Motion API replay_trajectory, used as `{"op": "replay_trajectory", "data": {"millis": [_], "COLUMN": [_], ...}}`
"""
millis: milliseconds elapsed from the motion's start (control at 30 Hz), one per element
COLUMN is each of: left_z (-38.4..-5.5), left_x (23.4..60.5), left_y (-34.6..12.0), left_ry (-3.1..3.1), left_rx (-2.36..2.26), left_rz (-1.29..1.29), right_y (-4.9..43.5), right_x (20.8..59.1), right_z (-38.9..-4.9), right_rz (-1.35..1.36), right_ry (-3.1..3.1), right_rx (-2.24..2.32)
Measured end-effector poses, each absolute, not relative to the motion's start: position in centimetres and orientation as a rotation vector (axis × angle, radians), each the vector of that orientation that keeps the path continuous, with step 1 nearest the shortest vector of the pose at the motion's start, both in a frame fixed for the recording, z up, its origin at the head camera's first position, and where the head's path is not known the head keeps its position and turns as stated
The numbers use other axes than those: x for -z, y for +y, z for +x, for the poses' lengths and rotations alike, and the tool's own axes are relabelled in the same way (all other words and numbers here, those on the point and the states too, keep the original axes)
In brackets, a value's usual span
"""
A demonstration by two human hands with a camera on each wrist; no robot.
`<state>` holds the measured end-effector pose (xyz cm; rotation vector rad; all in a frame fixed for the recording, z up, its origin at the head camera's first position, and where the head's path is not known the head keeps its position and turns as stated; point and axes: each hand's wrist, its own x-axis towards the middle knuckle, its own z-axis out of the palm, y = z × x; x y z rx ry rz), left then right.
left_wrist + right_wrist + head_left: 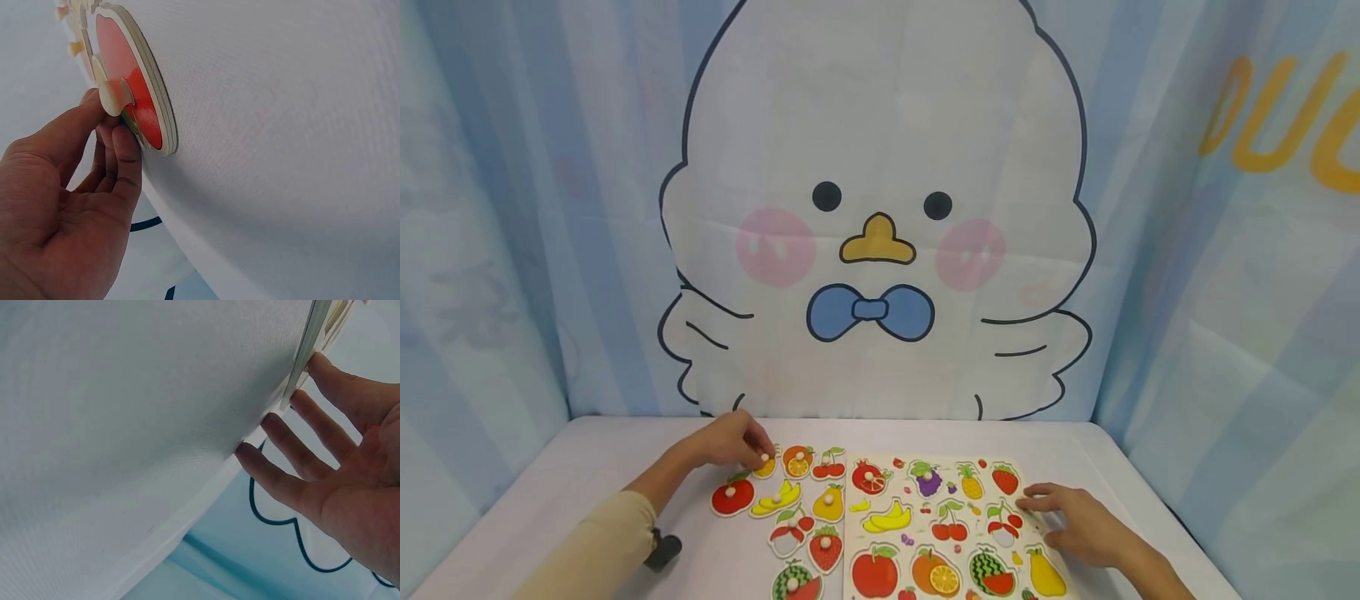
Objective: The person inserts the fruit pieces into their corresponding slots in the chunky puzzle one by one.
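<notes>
My left hand [730, 440] bends over a pineapple puzzle piece [764, 468], thumb and fingers pinching at its knob. In the left wrist view, an apple piece [145, 103] with a pale knob stands in front of my fingertips and partly hides the grip. On the right, my right hand [1078, 523] touches the right edge of the fruit puzzle board [910, 527] with fingers spread and nearly straight. Knobbed pomegranate [868, 477] and grape [927, 480] pieces sit in the board's top row.
Left of the board lie loose knobbed pieces: orange [797, 461], cherries [828, 464], bananas [776, 498], pear [829, 503], strawberry [825, 548], watermelon [796, 581] and others. A small black object [663, 551] is by the left sleeve. A duck-printed curtain [880, 367] hangs behind the white table.
</notes>
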<state>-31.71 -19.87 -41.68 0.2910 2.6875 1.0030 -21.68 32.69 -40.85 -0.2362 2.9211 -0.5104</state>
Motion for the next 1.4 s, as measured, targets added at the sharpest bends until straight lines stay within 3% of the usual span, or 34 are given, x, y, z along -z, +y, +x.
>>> {"op": "replay_trajectory", "data": {"millis": [1400], "left_z": [-31.6], "left_x": [39.9], "left_y": [-18.1], "left_ry": [2.699], "left_rx": [-1.032], "left_rz": [0.431], "right_y": [32.8], "right_x": [41.0], "right_z": [-21.7], "right_rz": [-0.254], "right_ry": [2.926], "right_rx": [0.495]}}
